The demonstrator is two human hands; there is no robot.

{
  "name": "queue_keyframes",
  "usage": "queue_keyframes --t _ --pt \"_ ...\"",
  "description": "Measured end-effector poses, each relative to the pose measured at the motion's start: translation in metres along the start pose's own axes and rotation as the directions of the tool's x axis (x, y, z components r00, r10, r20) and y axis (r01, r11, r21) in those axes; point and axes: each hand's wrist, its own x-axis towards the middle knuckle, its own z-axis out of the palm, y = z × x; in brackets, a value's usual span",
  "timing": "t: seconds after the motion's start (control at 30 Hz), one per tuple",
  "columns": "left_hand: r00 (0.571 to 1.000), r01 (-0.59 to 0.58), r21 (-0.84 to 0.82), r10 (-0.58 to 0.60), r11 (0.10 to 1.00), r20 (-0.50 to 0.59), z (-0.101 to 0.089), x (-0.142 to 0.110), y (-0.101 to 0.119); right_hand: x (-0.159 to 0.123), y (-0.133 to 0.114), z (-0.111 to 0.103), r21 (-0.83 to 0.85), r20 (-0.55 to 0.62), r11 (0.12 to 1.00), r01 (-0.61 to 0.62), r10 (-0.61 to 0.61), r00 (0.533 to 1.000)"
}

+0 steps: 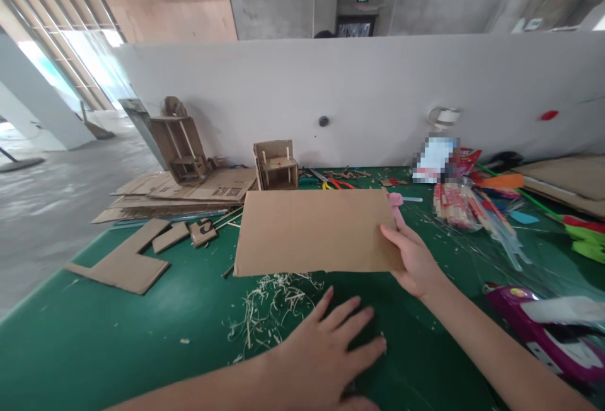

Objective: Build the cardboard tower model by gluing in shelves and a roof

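In the head view my right hand (416, 260) grips the right edge of a flat rectangular cardboard sheet (314, 231), thumb on its face and fingers hidden behind. The sheet is held up above the green tabletop (198, 310). My left hand (335, 341) is low over the table, palm down with fingers spread, and holds nothing. Just beyond its fingertips lies a pile of thin pale shavings (269, 310). A small pink object (396, 202) shows behind the sheet's upper right corner.
Cut cardboard pieces (127, 256) lie at left. Behind them are stacked cardboard sheets (208, 184), a tall cardboard structure (177, 146) and a smaller one (276, 165). Scissors and pliers (331, 181) lie near the white wall (265, 96). Bundled sticks (454, 206) and a purple tool (543, 329) are at right.
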Motion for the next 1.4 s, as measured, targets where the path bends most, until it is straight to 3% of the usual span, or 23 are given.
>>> queue_keyframes --t 0.07,0.13,0.27,0.43,0.63,0.7,0.87,0.93,1.03,1.17,1.23,1.33,1.4 --pt "0.993 0.102 -0.139 -0.093 0.985 0.070 -0.008 -0.004 -0.014 0.002 0.000 -0.003 -0.023 -0.011 0.999 0.044 -0.044 0.999" --pt "0.978 0.201 -0.172 -0.188 0.964 0.087 -0.011 -0.017 -0.027 0.004 0.000 -0.006 -0.068 -0.010 0.996 0.062 -0.063 0.998" --pt "0.938 0.346 -0.082 -0.344 0.935 0.045 -0.011 -0.052 -0.054 0.005 0.000 -0.010 -0.152 0.003 0.985 0.086 -0.087 0.996" --pt "0.853 0.521 -0.029 -0.518 0.853 0.066 -0.016 -0.080 -0.068 0.003 -0.006 -0.010 -0.088 -0.025 0.993 0.084 -0.086 0.996" --pt "0.853 0.521 0.062 -0.522 0.851 0.004 -0.021 -0.072 -0.068 0.002 -0.014 -0.014 0.039 -0.076 0.992 0.118 -0.115 0.990" --pt "0.847 0.530 0.065 -0.532 0.845 0.011 -0.022 -0.055 -0.071 0.002 -0.014 -0.014 0.047 -0.093 0.991 0.127 -0.122 0.988" --pt "0.904 0.426 -0.018 -0.426 0.904 0.017 -0.018 -0.004 -0.081 0.003 -0.009 -0.014 0.038 -0.086 0.993 0.113 -0.110 0.990" --pt "0.905 0.426 -0.042 -0.426 0.904 0.015 -0.014 0.007 -0.083 0.005 -0.007 -0.015 0.022 -0.082 0.994 0.110 -0.108 0.991" --pt "0.875 0.484 -0.065 -0.485 0.872 0.008 -0.008 0.001 -0.077 0.006 -0.006 -0.018 -0.027 -0.076 0.991 0.132 -0.134 0.988" --pt "0.856 0.516 -0.084 -0.517 0.853 0.004 -0.011 -0.035 -0.062 0.005 -0.010 -0.018 -0.030 -0.088 0.988 0.149 -0.151 0.985" --pt "0.804 0.590 -0.081 -0.594 0.803 -0.036 -0.020 -0.054 -0.063 0.004 -0.012 -0.017 -0.008 -0.104 0.988 0.152 -0.151 0.983" --pt "0.620 0.780 0.064 -0.756 0.622 -0.209 -0.035 -0.078 -0.084 0.004 -0.014 -0.016 0.007 -0.120 0.986 0.168 -0.166 0.979" --pt "0.529 0.848 0.160 -0.819 0.505 -0.223 -0.042 -0.087 -0.105 0.004 -0.014 -0.017 0.003 -0.126 0.985 0.175 -0.173 0.977"
